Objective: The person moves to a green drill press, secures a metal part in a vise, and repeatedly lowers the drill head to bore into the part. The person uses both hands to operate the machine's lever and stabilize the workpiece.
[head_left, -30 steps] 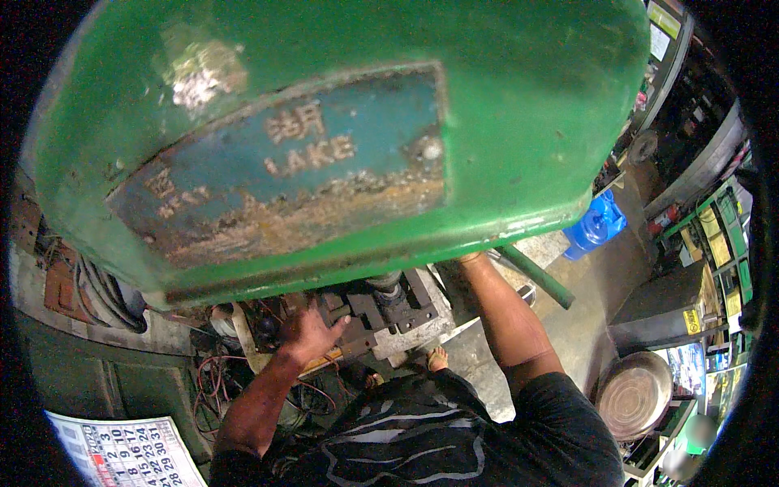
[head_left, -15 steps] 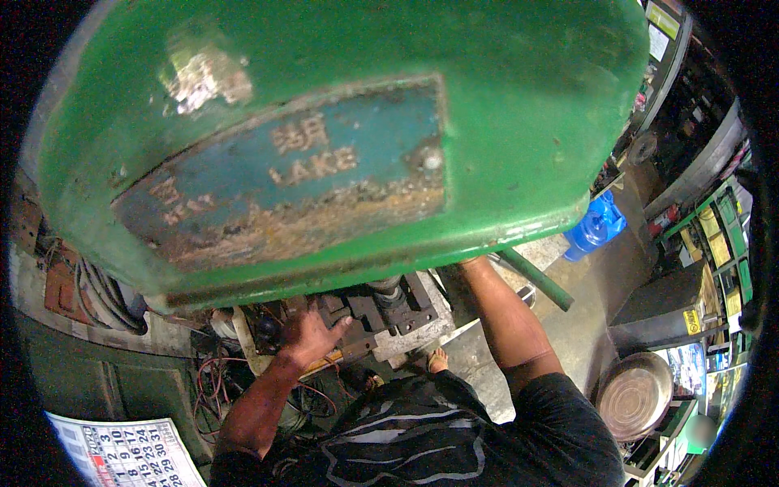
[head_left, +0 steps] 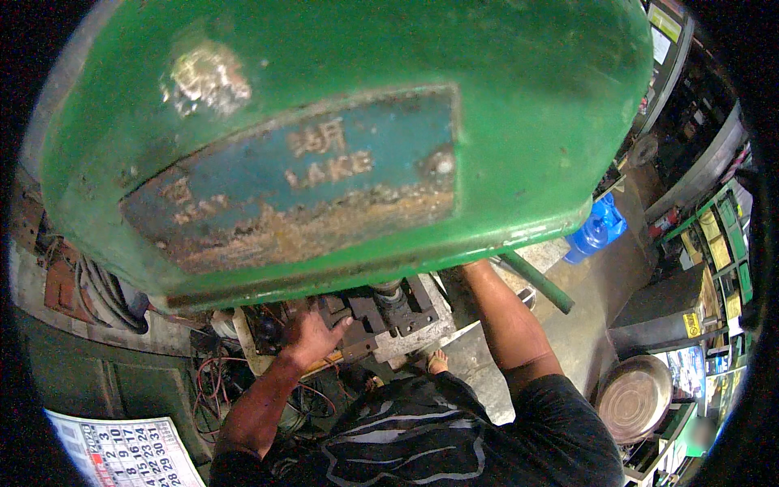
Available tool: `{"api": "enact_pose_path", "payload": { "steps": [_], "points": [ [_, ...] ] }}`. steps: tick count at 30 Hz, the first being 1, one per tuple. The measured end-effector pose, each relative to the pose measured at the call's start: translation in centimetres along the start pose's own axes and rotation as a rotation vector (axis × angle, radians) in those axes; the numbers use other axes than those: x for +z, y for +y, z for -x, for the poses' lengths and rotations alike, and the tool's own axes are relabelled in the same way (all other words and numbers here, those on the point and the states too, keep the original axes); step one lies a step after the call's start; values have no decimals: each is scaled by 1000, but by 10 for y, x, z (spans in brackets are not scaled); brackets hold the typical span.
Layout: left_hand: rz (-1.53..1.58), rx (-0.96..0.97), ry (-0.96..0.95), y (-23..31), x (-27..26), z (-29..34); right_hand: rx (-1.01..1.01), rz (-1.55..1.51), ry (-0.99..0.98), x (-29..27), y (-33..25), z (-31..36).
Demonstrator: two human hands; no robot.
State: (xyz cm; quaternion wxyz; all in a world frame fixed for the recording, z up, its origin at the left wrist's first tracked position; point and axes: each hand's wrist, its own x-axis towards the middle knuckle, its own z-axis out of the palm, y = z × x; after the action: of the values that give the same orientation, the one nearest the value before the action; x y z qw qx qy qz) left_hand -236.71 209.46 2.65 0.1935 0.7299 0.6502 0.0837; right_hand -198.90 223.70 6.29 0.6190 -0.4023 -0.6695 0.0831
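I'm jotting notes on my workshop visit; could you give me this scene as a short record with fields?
Foreground: green housing with worn blue plate
Left hand: beside dark metal parts, thumb spread, contact unclear
Right hand: hidden by the housing; forearm visible
Right side: green bar, blue container, round pan-like object
Lower left: calendar

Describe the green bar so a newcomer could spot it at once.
Find the big green machine cover filling the upper view, then follow its lower edge to the right. Just right of the person's right forearm, a straight green bar slants down and rightward from under that edge. Its slim shape sets it apart from the bulky blue container beyond.
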Motion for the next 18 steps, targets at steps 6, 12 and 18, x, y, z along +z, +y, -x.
{"api": "enact_pose_path", "payload": {
  "steps": [6,12,18],
  "points": [
    [141,-38,-91,-2,-1,-2,-110,78,151,21,49,28],
    [72,-24,-25,4,-5,2,-59,53,209,29,78,48],
    [-9,-108,-143,18,-20,1,-17,-5,240,27,75,48]
  ]
}}
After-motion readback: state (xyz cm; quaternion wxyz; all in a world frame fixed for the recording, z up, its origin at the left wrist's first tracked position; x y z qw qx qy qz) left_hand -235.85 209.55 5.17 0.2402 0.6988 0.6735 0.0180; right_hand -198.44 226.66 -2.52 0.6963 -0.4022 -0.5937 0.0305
